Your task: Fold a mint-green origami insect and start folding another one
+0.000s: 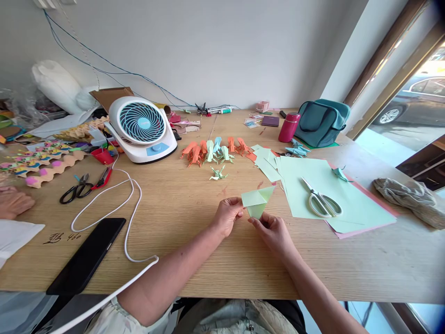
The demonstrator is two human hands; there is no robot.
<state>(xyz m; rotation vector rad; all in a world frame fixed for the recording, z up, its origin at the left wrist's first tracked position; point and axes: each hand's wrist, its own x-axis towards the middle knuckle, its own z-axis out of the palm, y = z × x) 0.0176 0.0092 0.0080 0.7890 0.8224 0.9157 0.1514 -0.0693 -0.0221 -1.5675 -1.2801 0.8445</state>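
Two hands: both up over the desk, meeting on one folded green paper.
Left hand: pinched onto the paper's left corner, thumb on top, fingers curled underneath.
Right hand: gripping the lower point of the paper from below, fingertips closed on it.
Folded green paper: a pale green, partly folded piece, held just above the desk; it sits between the two hands, above and to the right of the left hand and directly above the right one, touching both.
Paper stack: green sheets over a pink one, flat on the desk just right of the hands.
White scissors: lying on that stack, blades closed, near the right hand but apart from it.
Origami figures: orange, green and blue ones in a row farther back; a single small green one sits closer, beyond the held paper.
Fan: white, back left, its white cable looping across the desk.
Black phone: flat on the desk, left of the left forearm.
Black scissors: far left, well apart from both hands.
Another person's hand: resting at the left edge of the desk.
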